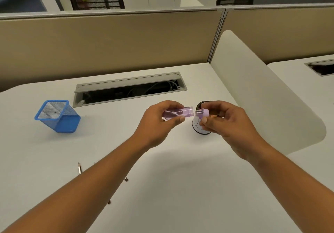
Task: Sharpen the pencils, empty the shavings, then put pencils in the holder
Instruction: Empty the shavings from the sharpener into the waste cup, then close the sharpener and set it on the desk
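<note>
My left hand [159, 122] grips the clear purple sharpener tube [180, 113], held level with its open end to the right. A small gap away, my right hand [226, 122] pinches the lilac sharpener cap [203, 113] with its blade end facing the tube. Both are above a small white cup with a dark rim [198, 128], mostly hidden by my right hand. A blue mesh pencil holder [57, 117] stands at the left. Pencils lie near me, largely under my left forearm; one tip [79, 167] and another end [126, 179] show.
An open grey cable tray [130, 88] is set into the white desk [162, 187] behind my hands. A beige partition [108, 43] runs along the back, and a rounded white divider [262, 97] stands at the right. Black mesh chairs sit beyond the partition.
</note>
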`<state>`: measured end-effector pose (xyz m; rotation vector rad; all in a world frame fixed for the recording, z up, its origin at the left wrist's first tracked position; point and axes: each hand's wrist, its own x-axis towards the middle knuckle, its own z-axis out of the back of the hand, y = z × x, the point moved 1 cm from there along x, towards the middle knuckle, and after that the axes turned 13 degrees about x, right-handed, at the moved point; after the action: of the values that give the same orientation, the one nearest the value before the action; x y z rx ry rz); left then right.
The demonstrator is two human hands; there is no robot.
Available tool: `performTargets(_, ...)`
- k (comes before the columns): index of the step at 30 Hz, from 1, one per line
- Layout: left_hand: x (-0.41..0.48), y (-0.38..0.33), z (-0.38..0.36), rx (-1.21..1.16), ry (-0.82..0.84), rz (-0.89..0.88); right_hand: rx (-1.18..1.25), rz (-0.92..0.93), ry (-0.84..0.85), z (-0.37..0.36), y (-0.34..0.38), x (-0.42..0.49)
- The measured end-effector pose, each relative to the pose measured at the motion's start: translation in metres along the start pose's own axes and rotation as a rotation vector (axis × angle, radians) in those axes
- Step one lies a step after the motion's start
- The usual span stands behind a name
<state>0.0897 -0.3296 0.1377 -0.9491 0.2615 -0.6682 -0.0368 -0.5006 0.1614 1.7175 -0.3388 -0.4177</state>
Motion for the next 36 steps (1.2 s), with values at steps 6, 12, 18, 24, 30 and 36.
performTargets(6, -0.076, 0.007, 0.04, -0.078, 0.013, 0.008, -0.047, 0.011, 0.121, -0.047, -0.003, -0.049)
performTargets(12, -0.152, 0.027, 0.073, -0.048, -0.023, 0.059, -0.169, -0.023, 0.229, -0.1, -0.023, -0.095)
performTargets(18, -0.218, 0.05, 0.098, -0.106, -0.062, 0.126, -0.21, -0.052, 0.309, -0.15, -0.042, -0.129)
performTargets(24, -0.261, 0.07, 0.125, -0.125, -0.068, 0.22, -0.189, -0.099, 0.34, -0.191, -0.056, -0.15)
performTargets(30, -0.283, 0.076, 0.149, -0.289, -0.043, 0.305, -0.202, -0.06, 0.403, -0.221, -0.055, -0.16)
performTargets(36, -0.294, 0.082, 0.159, -0.363, -0.057, 0.295, -0.185, -0.026, 0.411, -0.236, -0.049, -0.166)
